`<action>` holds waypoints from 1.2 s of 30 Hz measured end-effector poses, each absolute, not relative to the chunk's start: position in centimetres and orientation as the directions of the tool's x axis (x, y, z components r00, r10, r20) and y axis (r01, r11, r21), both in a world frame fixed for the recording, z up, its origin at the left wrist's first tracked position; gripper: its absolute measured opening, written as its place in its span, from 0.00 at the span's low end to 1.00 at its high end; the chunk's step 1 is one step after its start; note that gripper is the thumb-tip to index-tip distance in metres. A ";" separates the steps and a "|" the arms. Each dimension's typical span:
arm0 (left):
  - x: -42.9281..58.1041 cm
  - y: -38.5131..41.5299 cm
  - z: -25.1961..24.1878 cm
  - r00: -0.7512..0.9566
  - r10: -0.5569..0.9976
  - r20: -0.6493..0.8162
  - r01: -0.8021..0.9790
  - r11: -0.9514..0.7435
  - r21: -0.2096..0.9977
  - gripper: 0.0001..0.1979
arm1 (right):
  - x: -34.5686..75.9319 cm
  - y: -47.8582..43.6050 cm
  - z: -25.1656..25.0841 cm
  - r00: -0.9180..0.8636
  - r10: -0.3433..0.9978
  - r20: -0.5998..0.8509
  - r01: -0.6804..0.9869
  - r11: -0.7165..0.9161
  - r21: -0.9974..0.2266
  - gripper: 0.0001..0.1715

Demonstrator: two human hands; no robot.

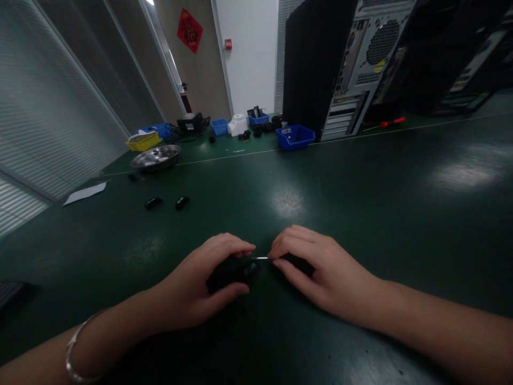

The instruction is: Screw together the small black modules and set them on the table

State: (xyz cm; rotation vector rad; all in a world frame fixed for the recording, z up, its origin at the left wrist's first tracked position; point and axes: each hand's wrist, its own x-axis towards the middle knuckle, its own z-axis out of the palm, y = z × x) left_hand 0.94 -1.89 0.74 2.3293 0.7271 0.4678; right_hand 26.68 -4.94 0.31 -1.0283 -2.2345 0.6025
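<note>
On the green table, my right hand is closed in a pinch on a thin silvery rod that points left. My left hand is curved, with the thumb well apart from the fingers. Between its thumb and fingertips sits a small black part with a faint greenish patch. The rod's left end reaches close to the left fingertips and this part; whether they touch I cannot tell. Farther off to the left lie two similar small black parts, one beside the other.
A metal bowl and a white sheet are at the back left. Along the back stand a yellow tray, a blue bin and a black computer case. A red-handled tool lies right of it.
</note>
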 end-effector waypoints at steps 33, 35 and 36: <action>0.9 -1.6 0.1 0.821 0.546 0.168 0.354 -0.717 0.600 0.24 | 26.5 -4.8 0.3 -0.470 0.805 0.362 0.415 0.563 -0.715 0.07; 0.8 -1.5 0.0 0.856 0.503 0.119 0.351 -0.735 0.581 0.28 | 26.5 -4.7 0.3 -0.466 0.805 0.367 0.413 0.565 -0.714 0.07; 0.7 -1.6 0.0 0.862 0.497 0.102 0.357 -0.737 0.574 0.28 | 26.5 -4.8 0.3 -0.465 0.806 0.367 0.414 0.564 -0.715 0.07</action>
